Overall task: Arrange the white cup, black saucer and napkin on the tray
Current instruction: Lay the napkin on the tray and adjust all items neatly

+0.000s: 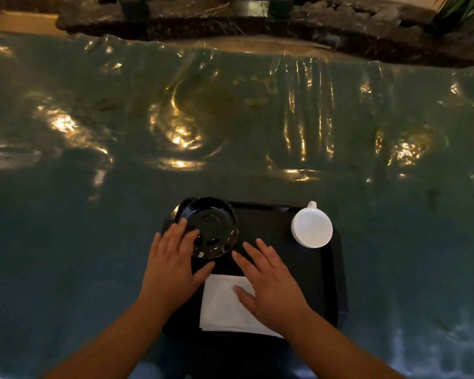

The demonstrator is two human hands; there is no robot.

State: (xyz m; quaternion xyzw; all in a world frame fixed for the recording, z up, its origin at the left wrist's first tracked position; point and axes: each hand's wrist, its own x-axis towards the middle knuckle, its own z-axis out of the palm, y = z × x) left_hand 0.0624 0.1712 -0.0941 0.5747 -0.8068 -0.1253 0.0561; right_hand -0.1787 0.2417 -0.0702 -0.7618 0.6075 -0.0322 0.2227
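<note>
Item count: one tray [331, 283], one saucer [212, 227], one cup [311, 227], one napkin [225, 305], two hands.

The tray is black, rectangular with cut corners and a raised rim, matte in finish. It rests on a table [66, 242] covered in a dark green, glossy sheet that is wrinkled and throws back warm light in patches.

The saucer is black, round and glossy, with a circular recess at its centre. It sits at the far left corner of the tray, its outer edge over the tray rim. The cup is white, round and smooth, with a small loop handle pointing away from the person; it appears to stand mouth down, though the glare makes this uncertain. It stands at the far right of the tray, well apart from both hands.

The napkin is white, square, folded and soft in texture, lying flat on the near part of the tray.

The left hand [173, 266] has its grip spread, fingers extended and parted. The fingertips lie over the near left rim of the saucer; the thumb points toward the napkin's far left corner. It pinches nothing.

The right hand [271, 288] also has its grip spread, palm down. The napkin lies directly beneath the thumb and palm, while the fingers reach past the napkin's far edge onto bare tray, just beside the saucer.
</note>
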